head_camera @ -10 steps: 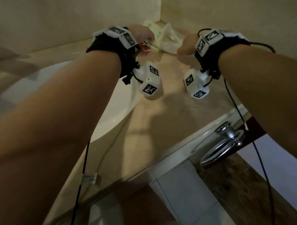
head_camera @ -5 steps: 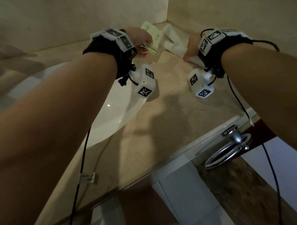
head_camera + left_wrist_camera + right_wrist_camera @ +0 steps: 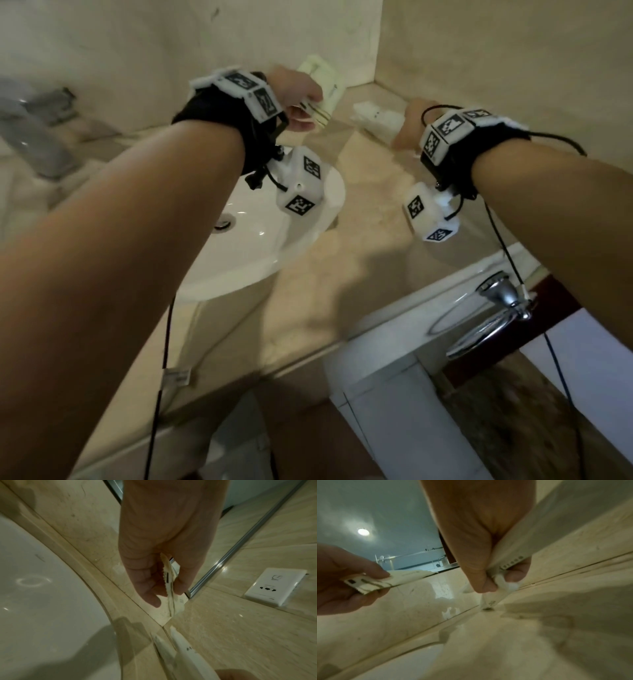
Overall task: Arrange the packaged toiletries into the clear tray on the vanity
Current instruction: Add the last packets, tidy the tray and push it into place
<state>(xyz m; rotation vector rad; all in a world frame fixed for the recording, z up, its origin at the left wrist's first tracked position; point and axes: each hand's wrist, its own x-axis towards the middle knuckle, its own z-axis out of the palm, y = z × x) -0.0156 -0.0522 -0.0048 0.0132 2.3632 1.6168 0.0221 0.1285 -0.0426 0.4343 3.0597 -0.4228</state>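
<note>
My left hand (image 3: 305,109) pinches a few flat cream sachets (image 3: 323,97) with green stripes, held above the vanity top near the back wall. The left wrist view shows thumb and fingers of that hand (image 3: 169,595) closed on the sachets' (image 3: 176,605) edge. My right hand (image 3: 409,128) grips long white packets (image 3: 376,120) in the back right corner of the counter. Up close, the right hand's (image 3: 500,580) thumb and fingers are curled round the packets (image 3: 513,555), whose far end touches the corner. I cannot make out a clear tray in any view.
A white sink basin (image 3: 246,246) is set in the beige stone counter (image 3: 370,246) below my left wrist, with a chrome faucet (image 3: 34,137) at far left. A chrome towel ring (image 3: 493,318) hangs off the counter front. A wall socket (image 3: 276,586) sits on the right wall.
My left hand has lifted the sachets up and to the left, away from the corner pile. The right hand stays in the corner, gripping the white packets.
</note>
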